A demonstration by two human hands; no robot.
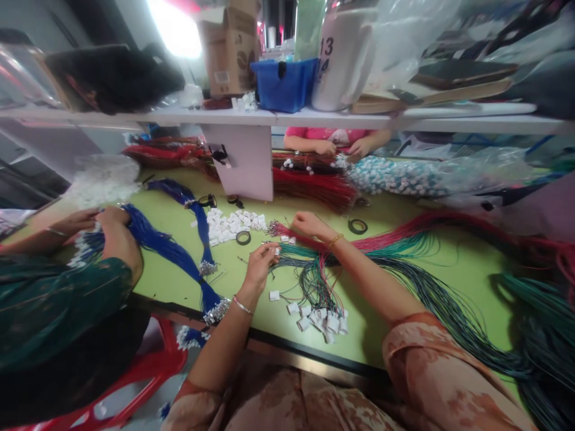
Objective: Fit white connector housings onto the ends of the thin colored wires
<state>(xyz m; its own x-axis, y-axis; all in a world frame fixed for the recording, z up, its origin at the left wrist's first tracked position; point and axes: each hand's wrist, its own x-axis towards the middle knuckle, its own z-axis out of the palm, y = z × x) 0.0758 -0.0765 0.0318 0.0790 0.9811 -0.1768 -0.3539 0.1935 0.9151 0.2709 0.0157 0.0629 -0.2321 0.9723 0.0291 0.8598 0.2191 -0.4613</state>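
Observation:
My left hand (259,266) pinches a small white connector housing (277,251) above the table. My right hand (311,226) is closed over the tips of a bundle of red wires (377,240); whether a wire is between its fingers is hidden. Below my right wrist run green wires (406,246) and dark wires (406,272). A loose pile of white connectors (231,226) lies beyond my left hand. Nearer the front edge rests a cluster of wires ending in white connectors (330,323).
Black tape rolls (358,226) lie on the green table (278,320). To the left, a co-worker's hands (112,221) handle blue wires (166,239). Across the table, another person's hands (359,146) are among wires. A shelf (251,118) carrying a blue bin (285,87) spans above.

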